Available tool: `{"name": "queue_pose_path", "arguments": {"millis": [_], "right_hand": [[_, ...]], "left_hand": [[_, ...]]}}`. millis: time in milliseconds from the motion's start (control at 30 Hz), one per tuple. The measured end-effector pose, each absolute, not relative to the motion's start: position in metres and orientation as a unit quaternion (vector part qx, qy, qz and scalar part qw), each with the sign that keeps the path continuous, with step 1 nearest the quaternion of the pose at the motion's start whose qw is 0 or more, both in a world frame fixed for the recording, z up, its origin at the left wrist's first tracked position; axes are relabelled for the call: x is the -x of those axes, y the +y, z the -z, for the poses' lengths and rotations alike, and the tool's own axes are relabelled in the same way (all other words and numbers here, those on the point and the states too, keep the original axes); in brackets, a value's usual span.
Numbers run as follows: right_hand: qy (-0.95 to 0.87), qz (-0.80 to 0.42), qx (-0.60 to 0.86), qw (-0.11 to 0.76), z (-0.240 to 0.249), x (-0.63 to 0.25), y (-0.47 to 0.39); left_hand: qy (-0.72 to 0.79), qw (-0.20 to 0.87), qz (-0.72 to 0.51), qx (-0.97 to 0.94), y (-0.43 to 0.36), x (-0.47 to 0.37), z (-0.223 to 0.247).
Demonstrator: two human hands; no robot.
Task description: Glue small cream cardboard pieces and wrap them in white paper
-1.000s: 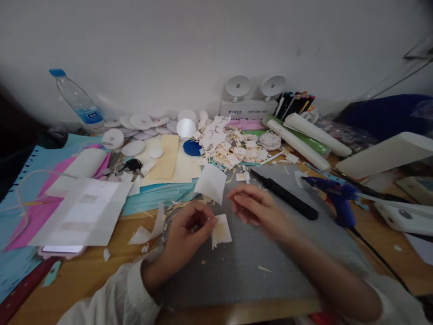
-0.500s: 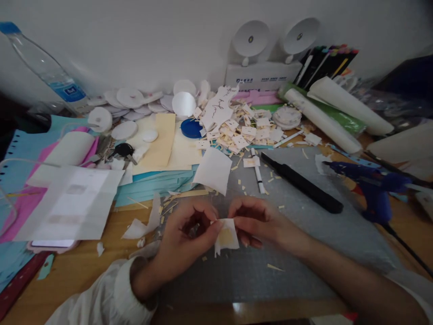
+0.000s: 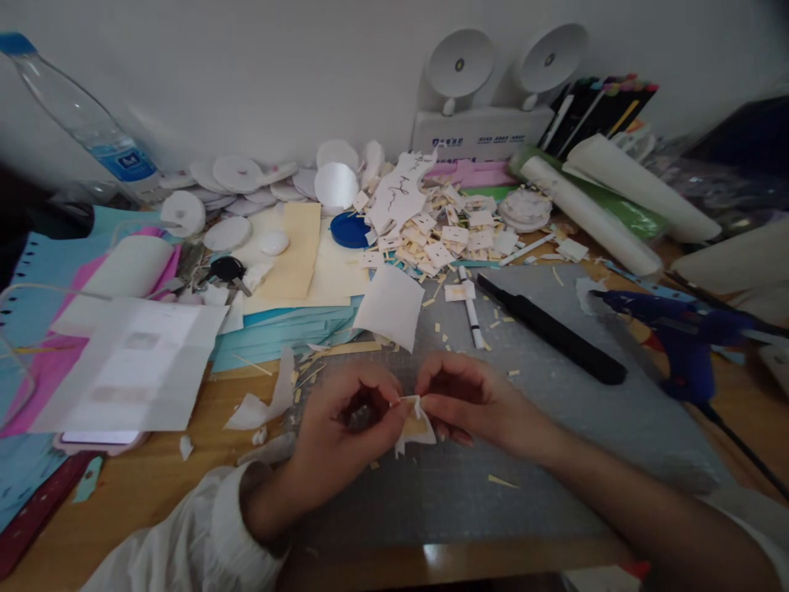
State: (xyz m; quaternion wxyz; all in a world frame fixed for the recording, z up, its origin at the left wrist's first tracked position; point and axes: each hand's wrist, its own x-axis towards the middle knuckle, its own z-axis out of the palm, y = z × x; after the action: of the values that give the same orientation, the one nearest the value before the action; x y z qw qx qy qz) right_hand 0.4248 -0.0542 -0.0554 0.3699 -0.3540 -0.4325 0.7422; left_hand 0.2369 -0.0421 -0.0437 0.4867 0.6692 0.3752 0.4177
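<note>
Between my hands is a small piece of white paper (image 3: 421, 432) with a yellowish patch in its middle, held just above the grey cutting mat (image 3: 493, 510). My left hand (image 3: 357, 415) pinches its upper left corner between thumb and forefinger. At the upper right corner, my right hand (image 3: 477, 403) grips the paper in the same way. The top edge is creased and bent, and the lower edge looks torn. A larger white sheet (image 3: 389, 308) lies just beyond my fingers, close to a white pen (image 3: 472, 312) with a small paper piece across it.
Many small paper pieces (image 3: 437, 251) are heaped behind the mat. A black cutter-like tool (image 3: 555, 333) and a blue glue gun (image 3: 684, 329) lie on the right. A phone (image 3: 102, 440) sits under translucent paper on the left, near keys (image 3: 228, 271). A bottle (image 3: 80, 115) stands behind.
The small paper's top edge has been bent over between my fingertips, and its top right corner is folded in. Both hands stay almost in place. The view has shifted slightly.
</note>
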Motion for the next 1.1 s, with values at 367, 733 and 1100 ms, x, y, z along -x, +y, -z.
{"name": "queue_pose_path", "arguments": {"millis": [367, 733, 1100], "right_hand": [[-0.438, -0.711, 0.415, 0.36, 0.0478, -0.4226, -0.0513], [-0.561, -0.556, 0.469, 0.395, 0.0568, -0.4206, -0.0558], [-0.621, -0.535, 0.447, 0.357, 0.0574, -0.4259, -0.0545]], "left_hand": [[0.376, 0.589, -0.39, -0.6, -0.0431, -0.2396, 0.0444], [0.392, 0.595, -0.409, -0.569, -0.0462, -0.2426, 0.044], [0.395, 0.668, -0.334, -0.534, -0.0373, -0.2455, 0.0414]]}}
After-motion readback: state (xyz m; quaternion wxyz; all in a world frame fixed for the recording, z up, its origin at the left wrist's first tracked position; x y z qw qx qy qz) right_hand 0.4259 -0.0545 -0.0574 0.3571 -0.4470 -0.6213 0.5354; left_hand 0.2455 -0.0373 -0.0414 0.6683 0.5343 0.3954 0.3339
